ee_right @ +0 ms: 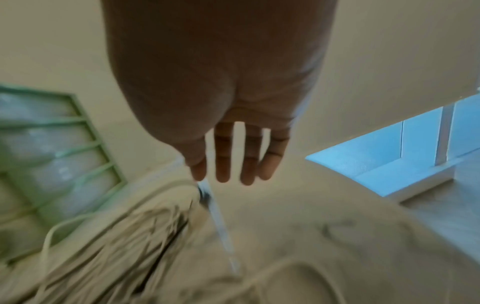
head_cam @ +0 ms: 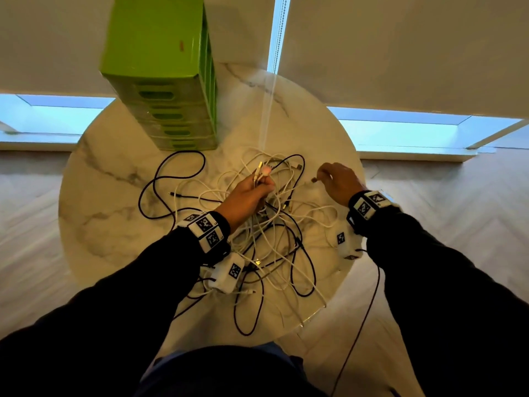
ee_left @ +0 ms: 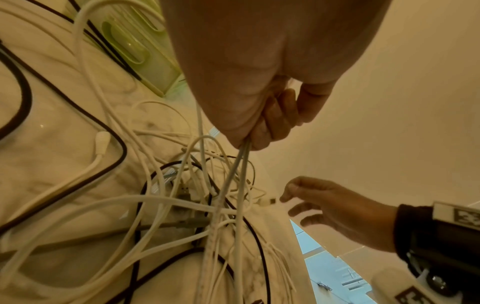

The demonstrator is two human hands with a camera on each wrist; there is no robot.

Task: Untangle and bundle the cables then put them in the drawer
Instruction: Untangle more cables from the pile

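Several white cable ends gripped in left hand, lifted above tangle on round marble table. Right hand fingers loosely extended, connector at fingertips; pinch unclear. One strand best drawn out slowly, black loops kept slack. Green drawer unit beyond, drawers closed.
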